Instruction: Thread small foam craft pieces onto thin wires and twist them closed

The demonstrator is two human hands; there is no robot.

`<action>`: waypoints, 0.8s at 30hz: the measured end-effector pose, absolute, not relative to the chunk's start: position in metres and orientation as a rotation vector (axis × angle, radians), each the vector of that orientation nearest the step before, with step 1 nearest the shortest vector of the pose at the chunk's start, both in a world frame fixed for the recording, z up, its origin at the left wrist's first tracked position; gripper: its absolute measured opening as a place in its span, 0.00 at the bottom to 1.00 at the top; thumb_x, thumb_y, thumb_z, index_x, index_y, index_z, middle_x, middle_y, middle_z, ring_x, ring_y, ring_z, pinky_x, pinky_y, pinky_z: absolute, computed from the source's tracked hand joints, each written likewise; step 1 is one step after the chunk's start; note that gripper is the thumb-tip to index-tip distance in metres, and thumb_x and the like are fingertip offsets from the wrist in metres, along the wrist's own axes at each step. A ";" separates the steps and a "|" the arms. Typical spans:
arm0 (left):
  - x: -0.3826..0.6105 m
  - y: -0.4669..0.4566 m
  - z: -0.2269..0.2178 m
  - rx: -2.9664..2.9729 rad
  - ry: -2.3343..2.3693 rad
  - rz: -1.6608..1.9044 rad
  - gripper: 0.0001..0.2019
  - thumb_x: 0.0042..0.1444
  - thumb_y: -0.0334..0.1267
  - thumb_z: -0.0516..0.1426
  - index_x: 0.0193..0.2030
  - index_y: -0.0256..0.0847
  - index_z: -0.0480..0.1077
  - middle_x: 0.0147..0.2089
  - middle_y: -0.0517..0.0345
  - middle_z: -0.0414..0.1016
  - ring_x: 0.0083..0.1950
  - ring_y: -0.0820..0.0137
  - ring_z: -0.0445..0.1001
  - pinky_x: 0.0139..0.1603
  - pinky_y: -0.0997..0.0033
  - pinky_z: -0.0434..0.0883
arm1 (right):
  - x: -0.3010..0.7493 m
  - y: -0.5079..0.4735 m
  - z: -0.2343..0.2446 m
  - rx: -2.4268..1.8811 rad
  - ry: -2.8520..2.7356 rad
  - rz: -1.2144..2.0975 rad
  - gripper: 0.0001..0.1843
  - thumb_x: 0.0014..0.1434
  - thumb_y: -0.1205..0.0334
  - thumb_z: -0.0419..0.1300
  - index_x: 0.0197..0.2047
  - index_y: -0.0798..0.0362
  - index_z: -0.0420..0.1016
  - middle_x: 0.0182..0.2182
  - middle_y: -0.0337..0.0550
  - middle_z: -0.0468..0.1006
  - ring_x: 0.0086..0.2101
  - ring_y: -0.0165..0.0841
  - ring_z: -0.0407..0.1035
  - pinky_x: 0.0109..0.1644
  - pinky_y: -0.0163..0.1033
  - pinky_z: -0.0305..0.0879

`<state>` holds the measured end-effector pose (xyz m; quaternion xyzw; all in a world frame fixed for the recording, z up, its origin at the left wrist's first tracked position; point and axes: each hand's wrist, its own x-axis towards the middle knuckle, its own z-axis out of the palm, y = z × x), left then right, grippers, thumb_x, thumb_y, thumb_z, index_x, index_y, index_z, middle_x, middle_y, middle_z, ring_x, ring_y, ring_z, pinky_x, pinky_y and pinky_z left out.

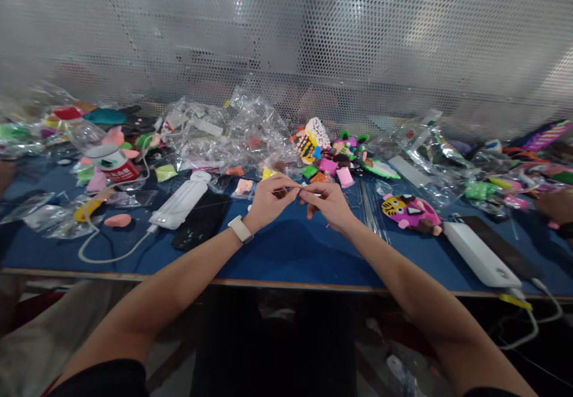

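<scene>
My left hand and my right hand meet fingertip to fingertip above the blue table. Both are closed in a pinch. Something small and thin sits between the fingers, too small for me to name. A pale watch band is on my left wrist. Just beyond the hands lie soft clay lumps: a pink one, a green one and a peach one in a clear wrapper. To the right of my right hand rests a colourful clay figure.
A white power bank with a cable lies on a dark phone at left; another power bank lies right. Crumpled clear bags line the perforated metal panel. A red-labelled tub stands left. Another person's hand shows far right.
</scene>
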<state>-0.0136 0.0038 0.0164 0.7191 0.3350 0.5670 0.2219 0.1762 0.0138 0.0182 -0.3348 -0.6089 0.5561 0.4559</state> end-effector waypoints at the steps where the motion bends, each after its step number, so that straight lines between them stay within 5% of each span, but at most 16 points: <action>1: -0.014 0.004 0.017 1.985 0.927 1.563 0.05 0.64 0.37 0.63 0.40 0.42 0.82 0.40 0.54 0.80 0.35 0.74 0.75 0.31 0.76 0.70 | 0.176 0.014 0.018 -0.828 -1.502 1.373 0.20 0.51 0.45 0.76 0.34 0.54 0.83 0.27 0.39 0.81 0.16 0.26 0.71 0.18 0.33 0.68; 24: -0.016 0.002 0.020 2.105 0.892 1.591 0.06 0.65 0.38 0.63 0.41 0.41 0.82 0.40 0.52 0.81 0.39 0.72 0.77 0.32 0.75 0.71 | 0.176 0.014 0.020 -0.858 -1.535 1.352 0.23 0.50 0.42 0.76 0.35 0.54 0.83 0.27 0.38 0.80 0.16 0.26 0.71 0.19 0.33 0.68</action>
